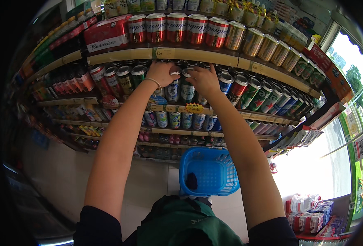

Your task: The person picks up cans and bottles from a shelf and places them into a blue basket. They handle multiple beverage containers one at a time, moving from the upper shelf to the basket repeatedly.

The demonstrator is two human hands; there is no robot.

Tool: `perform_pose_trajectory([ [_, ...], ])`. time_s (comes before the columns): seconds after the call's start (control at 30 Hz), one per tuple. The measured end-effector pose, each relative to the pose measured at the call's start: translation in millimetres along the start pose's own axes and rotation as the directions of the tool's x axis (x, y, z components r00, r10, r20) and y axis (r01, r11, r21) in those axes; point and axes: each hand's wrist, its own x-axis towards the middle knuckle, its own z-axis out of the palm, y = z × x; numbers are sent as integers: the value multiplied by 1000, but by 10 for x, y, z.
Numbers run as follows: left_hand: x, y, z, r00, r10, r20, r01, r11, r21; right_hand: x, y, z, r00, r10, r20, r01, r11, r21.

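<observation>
Both hands reach into the shelf of drink cans below the top row of red Budweiser cans point(177, 28). My left hand point(162, 73), with a bracelet at the wrist, has its fingers at the top of a blue-and-white can point(173, 91); whether it grips the can is not plain. My right hand point(203, 79) is spread over the can tops beside a green-and-white can point(188, 92), its thumb side near that can's rim. Some fingertips of both hands are hidden under the shelf edge above. To the right of my right hand stands a blue can point(225, 82).
A blue plastic basket point(208, 148) stands on the floor before me, with a dark item point(192, 180) inside. The shelf edge point(197, 54) runs just above my hands. Smaller cans point(161, 119) line the shelf below. Packs of bottles point(307, 221) lie at the lower right.
</observation>
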Motion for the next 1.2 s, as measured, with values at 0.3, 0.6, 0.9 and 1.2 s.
perform_pose_trajectory([
  [0.3, -141, 239, 45, 995, -95, 11, 92, 982, 165, -29, -5, -1, 1000, 7, -24, -7, 1000, 28],
  [0.6, -477, 335, 268, 986, -24, -167, 39, 995, 87, -99, -168, -94, 997, -1, 79, 8, 996, -87],
  [0.9, -492, 394, 221, 981, -47, -189, 50, 999, 10, -175, -319, -50, 999, -39, -3, 39, 997, -66],
  [1.2, -442, 441, 22, 997, -71, -17, 71, 997, 28, -147, -323, -254, 984, -30, 174, 41, 998, -56],
])
